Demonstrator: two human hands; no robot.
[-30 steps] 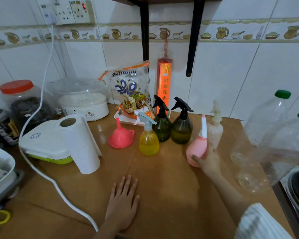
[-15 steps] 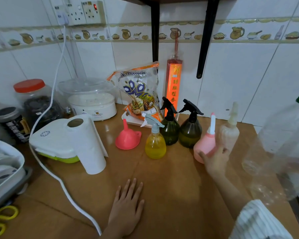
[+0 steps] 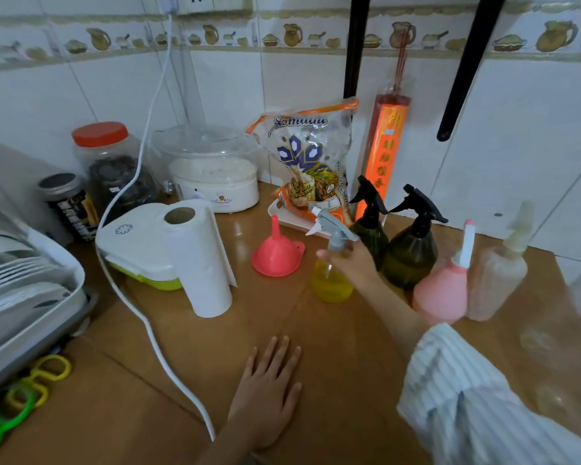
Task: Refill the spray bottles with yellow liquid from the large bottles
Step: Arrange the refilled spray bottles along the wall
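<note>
Right hand (image 3: 349,260) is wrapped around the upright yellow spray bottle (image 3: 331,280) neck mid-counter; left hand (image 3: 265,394) lies flat near the front edge.

white tiled wall (image 3: 316,82), brown countertop (image 3: 342,350)

Left hand (image 3: 267,391): laid flat, palm down, fingers straight and slightly spread, pointing away from the body. Right arm: extended forward and to the left, forearm bare, striped sleeve at the upper arm. Right hand (image 3: 351,260): raised, fingers curled; the grip itself cannot be made out.
</note>
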